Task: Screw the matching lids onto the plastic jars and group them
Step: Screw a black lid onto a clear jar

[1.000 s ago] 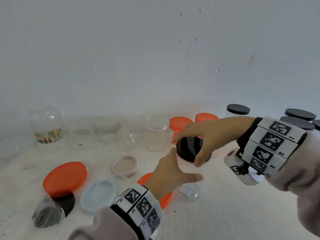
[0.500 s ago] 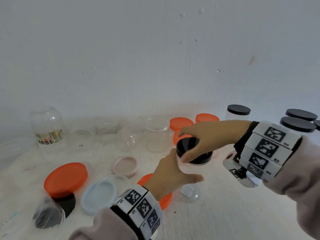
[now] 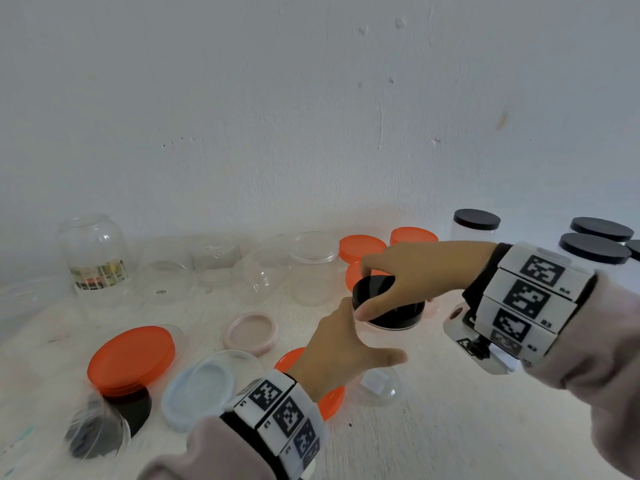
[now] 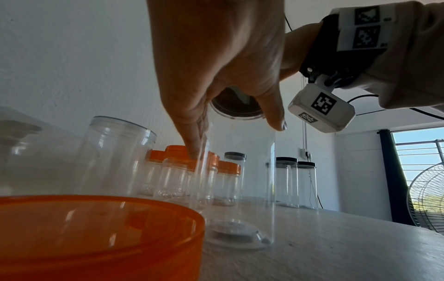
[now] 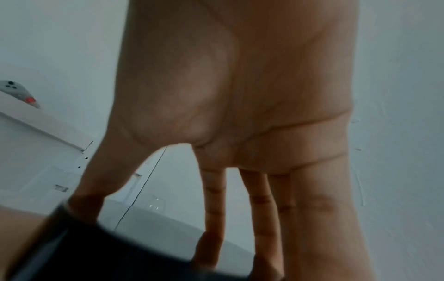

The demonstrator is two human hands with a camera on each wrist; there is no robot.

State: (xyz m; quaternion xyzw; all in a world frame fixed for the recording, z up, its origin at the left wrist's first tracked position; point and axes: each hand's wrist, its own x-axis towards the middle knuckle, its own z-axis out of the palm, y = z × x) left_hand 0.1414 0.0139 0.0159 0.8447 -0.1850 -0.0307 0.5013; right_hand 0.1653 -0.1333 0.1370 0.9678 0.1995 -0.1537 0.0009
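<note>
Near the middle of the white table (image 3: 433, 427), the clear jar (image 4: 240, 171) stands upright with the left hand (image 3: 341, 355) wrapped round its side, fingers and thumb curled against the plastic. From the left wrist cam you get the full jar wall down to its base, which the head cam mostly hides. Over the top, the right hand (image 3: 415, 275) arches down, fingertips pinching the black lid's (image 3: 384, 303) rim.
</note>
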